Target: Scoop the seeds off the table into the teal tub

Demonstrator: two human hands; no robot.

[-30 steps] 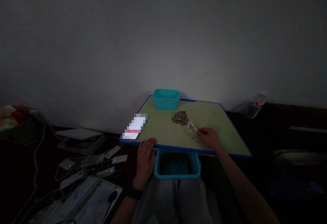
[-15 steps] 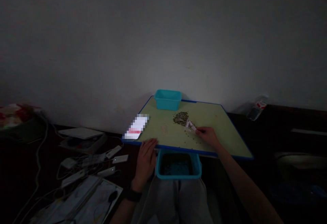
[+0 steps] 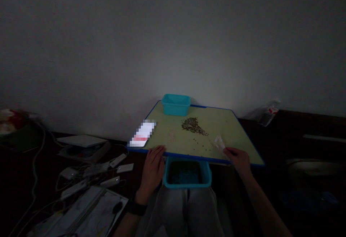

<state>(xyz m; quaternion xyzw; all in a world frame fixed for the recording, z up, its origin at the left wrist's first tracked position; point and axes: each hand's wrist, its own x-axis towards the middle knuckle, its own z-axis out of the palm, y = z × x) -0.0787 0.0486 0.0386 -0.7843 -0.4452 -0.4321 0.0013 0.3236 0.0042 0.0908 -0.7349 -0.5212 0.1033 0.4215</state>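
**Right hand holds a little see-through bag over the board**

The right hand (image 3: 239,162) pinches a little see-through bag (image 3: 219,142) between its thumb and fingers. The bag is over the near right part of the yellow-green board (image 3: 221,120) with blue edges. The left hand (image 3: 153,166) holds nothing; its fingers lie out flat on the near edge.

A pile of small dark bits (image 3: 191,124) sits in the middle of the board, left of the bag, with a few loose bits nearer the front. Some pale bits (image 3: 172,135) lie left of the pile. A blue tub (image 3: 176,108) stands at the back. Another blue tub (image 3: 187,186) is on the lap, below the near edge. A bright phone (image 3: 143,133) lies on the left side.
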